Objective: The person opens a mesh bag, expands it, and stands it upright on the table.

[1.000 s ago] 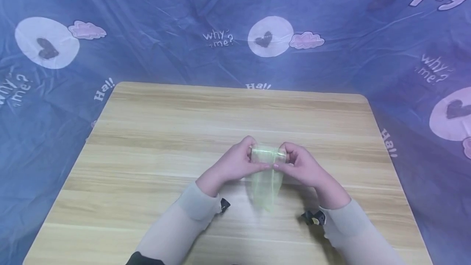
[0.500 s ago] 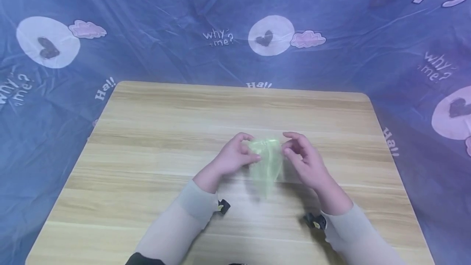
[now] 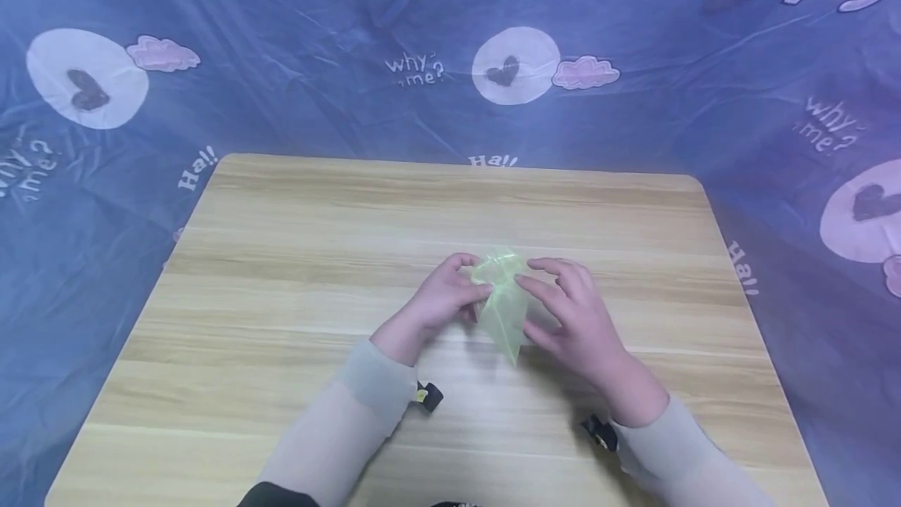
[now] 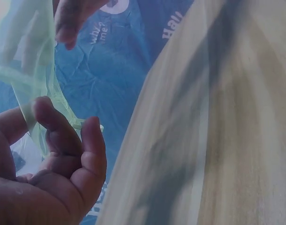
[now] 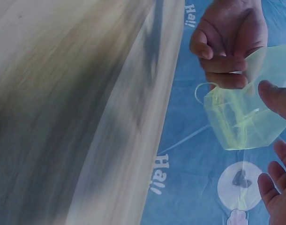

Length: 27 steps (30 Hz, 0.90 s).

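A sheer yellow-green organza pouch (image 3: 505, 319) is up between both hands over the middle of the table, its lower corner pointing down. My left hand (image 3: 439, 300) pinches its left edge between thumb and fingers. On the other side my right hand (image 3: 573, 311) has its fingers spread, fingertips right at the pouch's right edge. A thin string loop (image 5: 198, 93) sticks out from the pouch (image 5: 246, 117) in the right wrist view. There, the right thumb (image 5: 276, 97) overlaps the fabric while the other fingers are apart from it.
The wood-grain table (image 3: 317, 217) has rounded far corners. A blue printed cloth (image 3: 338, 84) hangs behind it and along both sides. Small black devices, one at the left cuff (image 3: 427, 396) and another at the right cuff (image 3: 601, 433), sit under the wrists.
Both hands held the pouch's folded top edge one second ago. The right hand then let go, opened and came back to the fabric. The pouch has turned and risen slightly, its left edge still pinched.
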Tool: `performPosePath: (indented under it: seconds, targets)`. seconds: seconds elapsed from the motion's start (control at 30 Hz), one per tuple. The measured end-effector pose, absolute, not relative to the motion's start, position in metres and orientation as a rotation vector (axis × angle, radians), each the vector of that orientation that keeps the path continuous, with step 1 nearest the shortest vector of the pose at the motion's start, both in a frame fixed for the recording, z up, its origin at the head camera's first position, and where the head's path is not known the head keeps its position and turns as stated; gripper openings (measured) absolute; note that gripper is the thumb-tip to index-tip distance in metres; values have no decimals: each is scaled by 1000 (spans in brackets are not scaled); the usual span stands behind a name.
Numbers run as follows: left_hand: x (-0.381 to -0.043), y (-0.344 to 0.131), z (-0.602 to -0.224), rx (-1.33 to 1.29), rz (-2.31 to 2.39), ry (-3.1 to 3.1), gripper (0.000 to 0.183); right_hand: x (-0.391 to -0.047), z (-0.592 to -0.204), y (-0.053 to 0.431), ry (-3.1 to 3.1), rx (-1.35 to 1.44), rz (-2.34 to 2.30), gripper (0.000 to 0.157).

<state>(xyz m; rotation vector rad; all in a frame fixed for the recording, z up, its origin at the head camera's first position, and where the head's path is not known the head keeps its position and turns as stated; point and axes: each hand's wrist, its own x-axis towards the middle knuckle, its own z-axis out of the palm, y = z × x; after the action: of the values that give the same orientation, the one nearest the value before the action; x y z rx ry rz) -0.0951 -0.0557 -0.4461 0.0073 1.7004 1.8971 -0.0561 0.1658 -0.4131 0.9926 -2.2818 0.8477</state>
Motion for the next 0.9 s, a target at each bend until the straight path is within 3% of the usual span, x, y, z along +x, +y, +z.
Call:
performPosePath:
  seconds: [0.1, 0.3, 0.53, 0.67, 0.9]
  targets:
    - [-95, -55, -447, -2, 1895, 1705, 50, -56, -412, 163, -2290, 1004, 845, 52]
    - [-95, -55, -448, 2, 1862, 1741, 53, -57, -413, 161, -2272, 1036, 868, 32]
    - [-95, -54, -449, 14, 1834, 1759, 62, -56, -416, 160, -2266, 1035, 855, 38]
    - [-95, -54, -450, 18, 1849, 1741, 63, -56, -418, 160, -2239, 1044, 894, 23]
    - [-94, -64, -451, 80, 1904, 1970, 48, -59, -422, 166, -2193, 984, 1053, 12]
